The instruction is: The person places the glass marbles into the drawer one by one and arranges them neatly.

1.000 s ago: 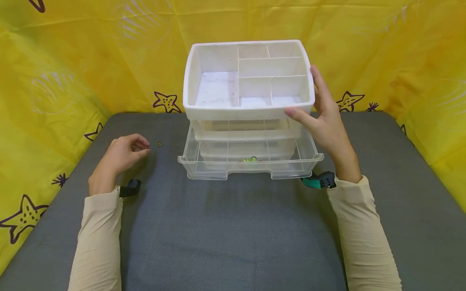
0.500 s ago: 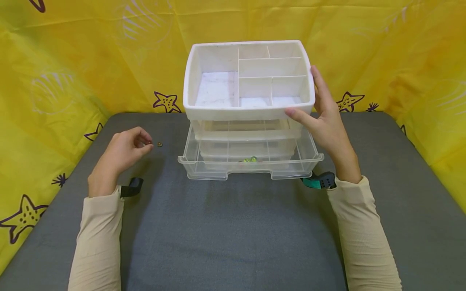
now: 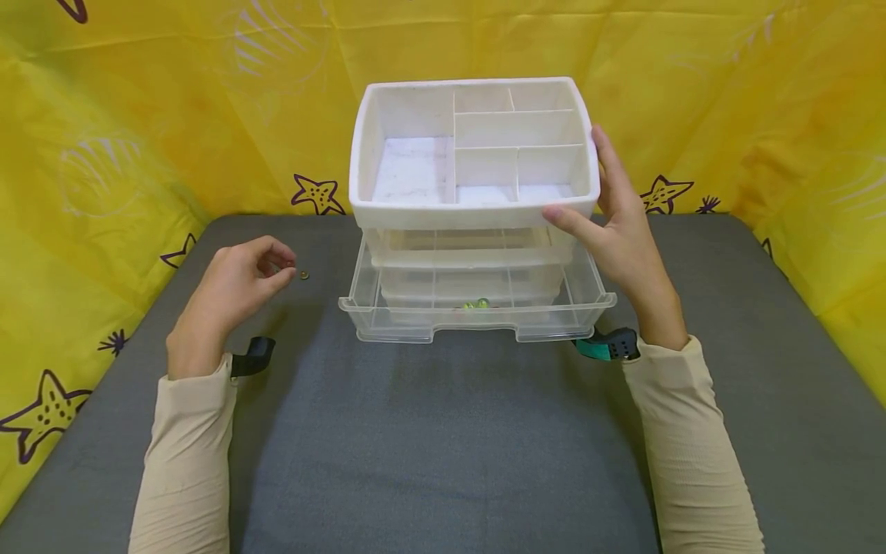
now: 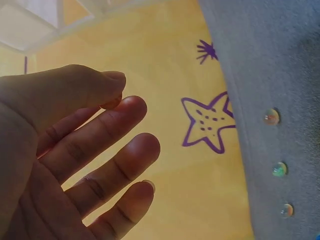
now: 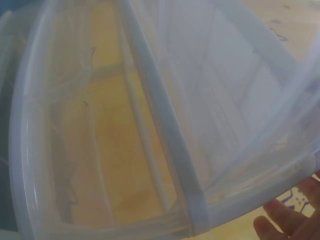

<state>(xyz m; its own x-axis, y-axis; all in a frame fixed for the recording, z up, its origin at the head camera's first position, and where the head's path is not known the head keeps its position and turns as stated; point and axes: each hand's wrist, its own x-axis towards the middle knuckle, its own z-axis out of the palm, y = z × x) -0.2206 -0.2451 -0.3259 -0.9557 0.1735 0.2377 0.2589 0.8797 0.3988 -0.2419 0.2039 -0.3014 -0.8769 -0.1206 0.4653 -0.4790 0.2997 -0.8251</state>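
Observation:
My left hand (image 3: 238,281) is raised over the table's left side. Its thumb and index finger pinch a small orange-red marble (image 4: 112,102), mostly covered by the fingertips; the other fingers are spread. Three glassy marbles, one of them green (image 4: 280,169), lie on the table in the left wrist view. In the head view one marble (image 3: 304,275) shows just right of the left fingertips. My right hand (image 3: 626,231) grips the right side of a white drawer organizer (image 3: 415,215), thumb on the front rim. Its bottom clear drawer (image 3: 394,327) is pulled out, with green marbles (image 3: 482,303) inside.
The organizer's top tray is divided into several compartments (image 3: 413,169). A grey cloth (image 3: 443,446) covers the table. Yellow curtains (image 3: 208,92) printed with starfish hang along the back and sides.
My left hand has lifted a little and shifted right with the marble between thumb and index finger. The right hand and the organizer stay practically where they were.

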